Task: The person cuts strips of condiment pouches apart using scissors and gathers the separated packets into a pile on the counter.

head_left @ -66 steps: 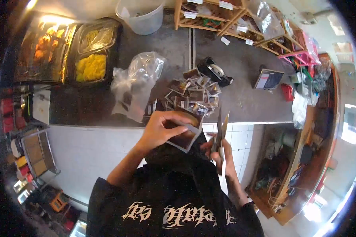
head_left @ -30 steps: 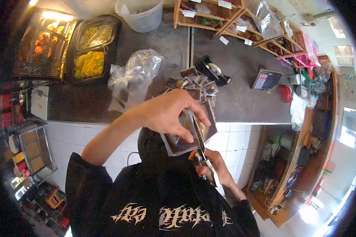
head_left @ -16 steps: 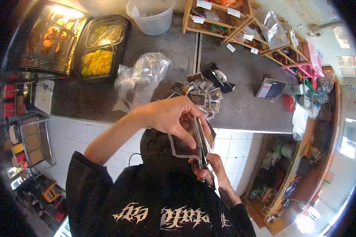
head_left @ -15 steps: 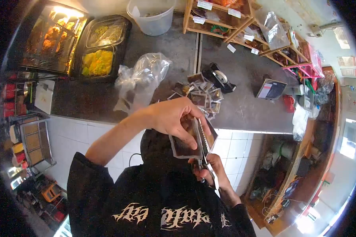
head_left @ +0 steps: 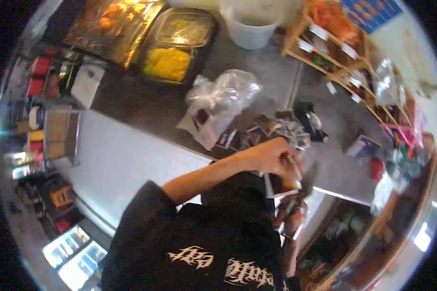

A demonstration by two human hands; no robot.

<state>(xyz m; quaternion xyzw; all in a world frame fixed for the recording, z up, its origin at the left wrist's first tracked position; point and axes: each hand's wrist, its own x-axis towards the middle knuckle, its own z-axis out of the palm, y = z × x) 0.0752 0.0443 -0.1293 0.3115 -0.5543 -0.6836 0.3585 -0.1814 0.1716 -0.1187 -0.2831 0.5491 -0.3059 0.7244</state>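
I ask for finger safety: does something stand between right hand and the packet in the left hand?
Only the scissors in the right hand, blades close to the packet and left hand; blur hides whether they touch.

Mixed warm and cool light, wide-angle view. Golden light floods the display case, far above and left of the left hand's fingers. White glare washes out panels far below-left and a patch at far right. Sharp highlights streak the plastic bag above-left; the cupboard below-right lies in shadow. Blur smears the fingers, the packet beneath them, the adjacent scissors and the right hand. Toward the periphery, straight edges bow; grainy black fills the corners.
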